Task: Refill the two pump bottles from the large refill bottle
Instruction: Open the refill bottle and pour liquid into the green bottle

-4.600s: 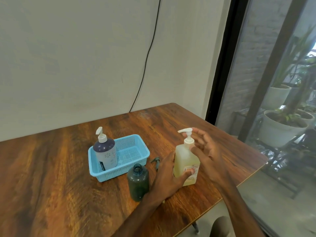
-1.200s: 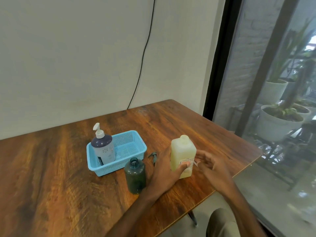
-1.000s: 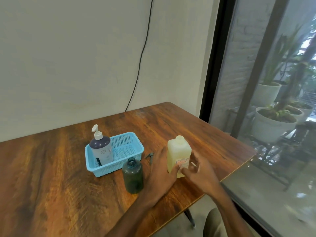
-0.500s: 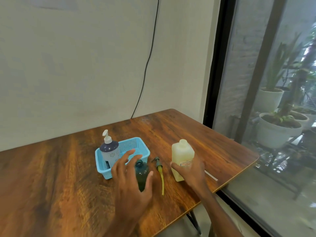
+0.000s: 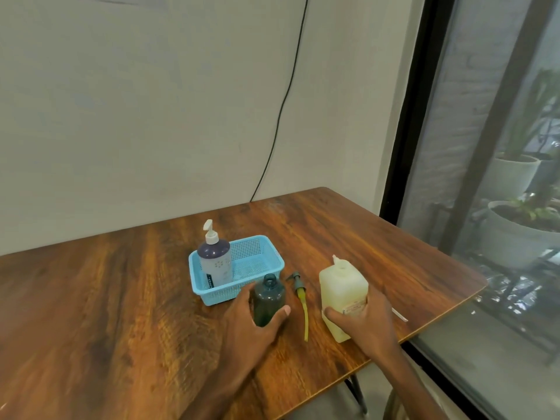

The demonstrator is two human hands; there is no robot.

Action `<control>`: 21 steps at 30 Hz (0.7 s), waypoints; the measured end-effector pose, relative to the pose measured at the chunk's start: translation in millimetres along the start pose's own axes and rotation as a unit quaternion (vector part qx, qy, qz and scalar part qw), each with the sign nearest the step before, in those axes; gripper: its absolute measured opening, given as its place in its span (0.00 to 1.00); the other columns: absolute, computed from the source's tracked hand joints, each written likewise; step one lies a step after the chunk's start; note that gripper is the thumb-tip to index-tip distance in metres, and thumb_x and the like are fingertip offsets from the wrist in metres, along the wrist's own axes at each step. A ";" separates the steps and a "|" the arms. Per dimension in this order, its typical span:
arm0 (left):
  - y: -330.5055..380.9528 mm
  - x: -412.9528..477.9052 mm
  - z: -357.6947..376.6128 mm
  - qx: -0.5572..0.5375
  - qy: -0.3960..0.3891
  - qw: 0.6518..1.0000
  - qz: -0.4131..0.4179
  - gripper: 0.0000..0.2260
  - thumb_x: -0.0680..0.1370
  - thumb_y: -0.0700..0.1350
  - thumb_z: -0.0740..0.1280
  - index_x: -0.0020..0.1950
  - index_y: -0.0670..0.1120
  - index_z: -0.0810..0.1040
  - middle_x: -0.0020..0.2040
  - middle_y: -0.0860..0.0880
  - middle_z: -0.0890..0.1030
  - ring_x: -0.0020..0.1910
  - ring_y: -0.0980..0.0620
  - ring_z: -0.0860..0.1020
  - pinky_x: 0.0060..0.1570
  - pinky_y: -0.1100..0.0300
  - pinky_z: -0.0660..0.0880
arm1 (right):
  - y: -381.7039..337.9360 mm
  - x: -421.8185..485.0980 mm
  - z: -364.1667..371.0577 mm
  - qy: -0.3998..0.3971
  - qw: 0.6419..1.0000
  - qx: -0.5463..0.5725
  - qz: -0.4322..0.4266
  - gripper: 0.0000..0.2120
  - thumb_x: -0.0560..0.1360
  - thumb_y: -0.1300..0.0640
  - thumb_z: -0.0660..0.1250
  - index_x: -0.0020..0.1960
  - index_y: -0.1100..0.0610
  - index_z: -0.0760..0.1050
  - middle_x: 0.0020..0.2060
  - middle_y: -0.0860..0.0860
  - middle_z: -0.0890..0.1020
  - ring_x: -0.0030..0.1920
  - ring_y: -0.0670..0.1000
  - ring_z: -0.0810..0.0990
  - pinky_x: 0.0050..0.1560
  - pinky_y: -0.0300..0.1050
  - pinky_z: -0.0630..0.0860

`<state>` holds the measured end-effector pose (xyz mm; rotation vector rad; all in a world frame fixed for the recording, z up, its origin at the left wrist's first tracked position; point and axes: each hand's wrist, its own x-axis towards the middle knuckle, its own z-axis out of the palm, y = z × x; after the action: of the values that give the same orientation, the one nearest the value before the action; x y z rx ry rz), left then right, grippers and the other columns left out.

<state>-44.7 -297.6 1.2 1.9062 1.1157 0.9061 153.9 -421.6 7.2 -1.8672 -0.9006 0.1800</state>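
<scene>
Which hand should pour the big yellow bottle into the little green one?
The right hand. It grips the big yellow bottle, so it can lift and tip it. The left hand holds the little green bottle, pump off, beside it.

I grip the uncapped dark green round plastic bottle and the uncapped pale yellow square plastic bottle, both upright; the purple white-pumped bottle stands behind.

Your left hand wraps the dark green bottle, thumb on its right side, fingers round the left. Your right hand grips the pale yellow bottle low down, thumb across its front. Both forearms reach in from below.
</scene>
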 end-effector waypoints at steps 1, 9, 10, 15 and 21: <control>1.0 2.3 -0.9 0.001 -0.013 1.000 0.006 0.42 0.68 0.67 0.78 0.77 0.55 0.70 0.75 0.54 0.75 0.71 0.52 0.75 0.69 0.55 0.74 | -0.3 -0.9 -1.2 -0.004 1.000 -0.004 -0.002 0.45 0.55 0.38 0.81 0.69 0.48 0.73 0.56 0.42 0.82 0.55 0.44 0.81 0.45 0.40 0.82; 10.0 18.8 -1.7 -0.031 -0.132 0.990 0.041 0.30 0.66 0.68 0.79 0.61 0.73 0.67 0.60 0.75 0.68 0.58 0.64 0.75 0.50 0.77 0.68 | -2.9 0.5 -10.4 -0.056 0.998 -0.039 -0.004 0.52 0.52 0.31 0.76 0.73 0.48 0.70 0.64 0.44 0.78 0.63 0.48 0.77 0.57 0.51 0.82; 9.6 20.0 -1.8 -0.032 -0.142 0.988 0.050 0.30 0.65 0.69 0.79 0.61 0.74 0.68 0.61 0.75 0.68 0.58 0.65 0.75 0.51 0.76 0.68 | -4.5 0.9 -11.7 -0.062 0.997 -0.044 -0.006 0.53 0.51 0.31 0.75 0.73 0.49 0.69 0.65 0.44 0.78 0.64 0.48 0.76 0.59 0.52 0.81; 1.0 23.7 -2.4 -0.029 -0.181 0.979 0.091 0.32 0.66 0.72 0.78 0.66 0.81 0.68 0.63 0.81 0.72 0.63 0.74 0.74 0.56 0.78 0.71 | -13.3 1.1 -13.5 -0.086 0.994 -0.066 -0.013 0.54 0.52 0.34 0.76 0.76 0.48 0.67 0.68 0.44 0.76 0.66 0.48 0.74 0.61 0.50 0.80; -4.4 24.8 -7.8 -0.056 -0.173 0.978 0.101 0.30 0.69 0.62 0.81 0.66 0.76 0.71 0.63 0.80 0.73 0.65 0.76 0.72 0.54 0.79 0.73 | -17.8 4.6 -15.1 -0.117 0.989 -0.088 -0.019 0.52 0.56 0.42 0.82 0.77 0.46 0.66 0.69 0.43 0.75 0.68 0.47 0.73 0.60 0.44 0.78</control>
<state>-43.7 -271.7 6.2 2.0112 0.6625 0.6907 155.7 -425.8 30.6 -2.0184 -1.1432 0.3113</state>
